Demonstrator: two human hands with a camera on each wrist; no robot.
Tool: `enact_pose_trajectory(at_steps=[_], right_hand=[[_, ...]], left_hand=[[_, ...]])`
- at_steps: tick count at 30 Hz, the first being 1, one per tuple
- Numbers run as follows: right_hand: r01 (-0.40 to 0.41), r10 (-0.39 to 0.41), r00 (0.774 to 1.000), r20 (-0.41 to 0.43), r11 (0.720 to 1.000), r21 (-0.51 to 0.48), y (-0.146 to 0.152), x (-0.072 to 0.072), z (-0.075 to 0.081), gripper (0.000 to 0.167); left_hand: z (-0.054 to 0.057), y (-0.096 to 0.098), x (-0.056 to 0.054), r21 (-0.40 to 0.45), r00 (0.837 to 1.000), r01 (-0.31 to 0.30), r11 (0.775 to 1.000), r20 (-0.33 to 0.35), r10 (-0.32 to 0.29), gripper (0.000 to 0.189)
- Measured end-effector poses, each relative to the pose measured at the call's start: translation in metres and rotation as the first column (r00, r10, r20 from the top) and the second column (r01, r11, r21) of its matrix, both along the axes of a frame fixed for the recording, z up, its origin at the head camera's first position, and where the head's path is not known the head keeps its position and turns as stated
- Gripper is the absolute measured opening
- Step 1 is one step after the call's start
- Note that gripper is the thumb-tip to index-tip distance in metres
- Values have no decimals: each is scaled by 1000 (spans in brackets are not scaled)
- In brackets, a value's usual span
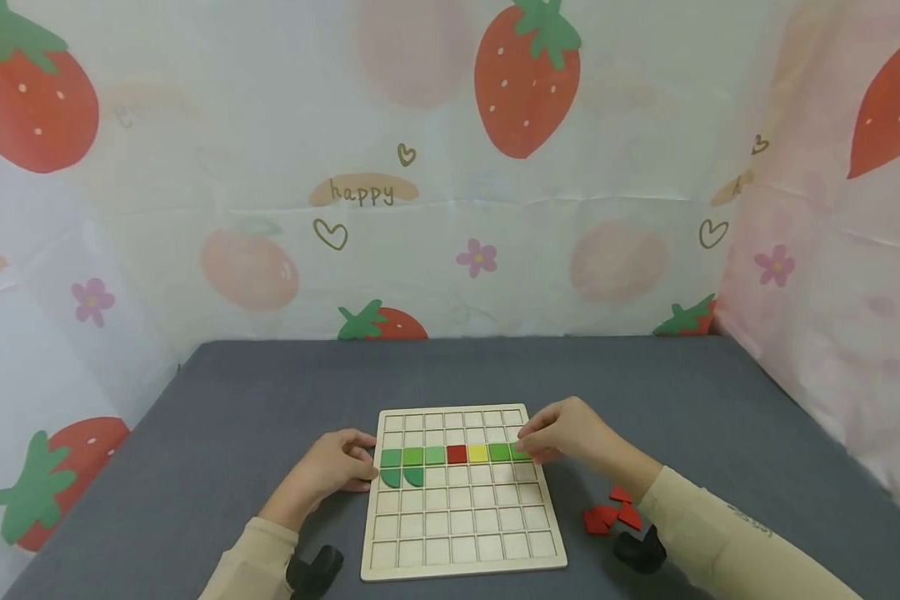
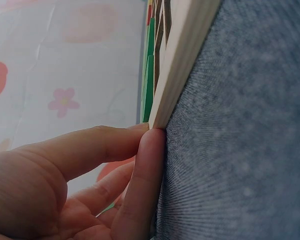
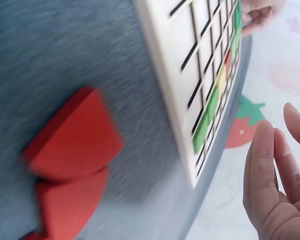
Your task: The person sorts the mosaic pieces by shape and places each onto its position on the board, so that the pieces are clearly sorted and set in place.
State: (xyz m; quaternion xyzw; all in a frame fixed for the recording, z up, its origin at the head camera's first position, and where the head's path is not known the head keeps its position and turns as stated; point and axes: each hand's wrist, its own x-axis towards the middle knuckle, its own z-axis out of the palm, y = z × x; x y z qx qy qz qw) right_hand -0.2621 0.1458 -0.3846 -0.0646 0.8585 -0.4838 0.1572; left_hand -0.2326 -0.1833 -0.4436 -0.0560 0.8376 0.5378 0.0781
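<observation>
A wooden grid board (image 1: 463, 575) lies on the cloth, and one row across it holds green, red and yellow square tiles. Below that row's left end sit two green rounded tiles (image 1: 414, 477). At the board's left edge, my left hand (image 1: 333, 467) pinches the rim between thumb and finger; the left wrist view shows this grip up close on the board's side (image 2: 182, 70). My right hand (image 1: 570, 429) is at the right end of the row, by the last green tile (image 1: 520, 456). In the right wrist view its fingers (image 3: 262, 165) are extended, thumb apart, with nothing visible between them.
Several loose red tiles (image 1: 607, 515) lie on the grey cloth (image 1: 285, 383) right of the board, under the right forearm. Each wrist bears a black strap mount (image 1: 315, 571). A strawberry-print curtain (image 1: 450, 275) hangs behind and on both sides.
</observation>
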Motion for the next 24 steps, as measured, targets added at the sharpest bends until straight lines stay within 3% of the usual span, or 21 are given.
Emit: enact_pose_trajectory(at_steps=[2,12,24], right_hand=[[9,-9,1000,3,1000,7,7,1,-1,19],[23,-23,1000,17,1000,-13,43,5,-6,32],[94,-94,994,50,996,4,84,12,-18,30]], left_hand=[[-6,-2,-3,1,1000,-2,1000,-1,2,49],[1,1,1,-5,1000,-7,1000,-7,7,49],[1,1,0,-2,1000,-6,1000,-2,6,49]])
